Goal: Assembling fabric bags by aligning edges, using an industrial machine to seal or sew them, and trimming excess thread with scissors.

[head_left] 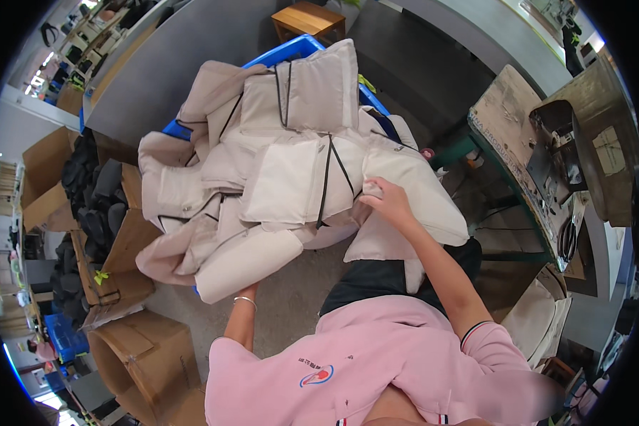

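Note:
A big heap of beige padded cushion covers (277, 177) with black edge trim fills the middle of the view and lies over a blue plastic crate (291, 51). My right hand (385, 200) grips the edge of one beige cover at the heap's right side. My left hand is hidden under the heap's lower edge; only my left forearm with a thin bracelet (245, 301) shows, reaching up under a rolled cover (248, 264). I wear a pink shirt.
Open cardboard boxes (131, 234) with dark foam pieces (96, 192) stand at the left, another box (149, 362) at lower left. A worn workbench (525, 149) with a machine stands at the right. A small wooden stool (309, 18) is beyond the crate.

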### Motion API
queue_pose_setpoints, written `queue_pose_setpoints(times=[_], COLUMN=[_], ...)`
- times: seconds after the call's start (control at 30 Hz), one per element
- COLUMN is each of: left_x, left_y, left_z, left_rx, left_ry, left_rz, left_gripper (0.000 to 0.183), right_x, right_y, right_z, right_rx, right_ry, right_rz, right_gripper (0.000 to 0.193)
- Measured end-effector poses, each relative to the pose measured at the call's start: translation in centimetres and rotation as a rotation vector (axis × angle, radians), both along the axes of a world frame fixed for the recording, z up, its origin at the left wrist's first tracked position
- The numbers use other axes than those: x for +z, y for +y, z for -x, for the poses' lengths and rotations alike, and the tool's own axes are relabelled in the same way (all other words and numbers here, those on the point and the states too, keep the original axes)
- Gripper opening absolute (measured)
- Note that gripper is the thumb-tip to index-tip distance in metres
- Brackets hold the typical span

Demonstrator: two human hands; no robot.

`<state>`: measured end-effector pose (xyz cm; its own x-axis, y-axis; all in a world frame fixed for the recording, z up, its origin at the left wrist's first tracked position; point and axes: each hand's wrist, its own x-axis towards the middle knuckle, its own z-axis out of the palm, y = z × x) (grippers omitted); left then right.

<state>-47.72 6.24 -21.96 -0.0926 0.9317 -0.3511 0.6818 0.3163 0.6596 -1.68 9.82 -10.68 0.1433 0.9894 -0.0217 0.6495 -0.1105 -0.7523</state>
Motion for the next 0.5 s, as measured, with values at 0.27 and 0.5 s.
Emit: queue_pose_setpoints(times=[0.27, 0.5], left_x=[5.0, 10.4], left_y=[0.4, 2.6], left_z=[-5.9, -11.7], left_rx=[-0.073, -0.283], left_ry=[0.13, 0.35], left_rz=[0.041, 0.087], left_gripper=[0.06, 0.061], right_x=[5.3, 3.9], right_y=[-11.6, -14.5], right_z=[-6.7, -5.7], right_rx=[-0.24, -0.37], right_ry=[0.463, 0.798], right_rz=[0.173, 0.199], right_gripper=[0.035, 0.031])
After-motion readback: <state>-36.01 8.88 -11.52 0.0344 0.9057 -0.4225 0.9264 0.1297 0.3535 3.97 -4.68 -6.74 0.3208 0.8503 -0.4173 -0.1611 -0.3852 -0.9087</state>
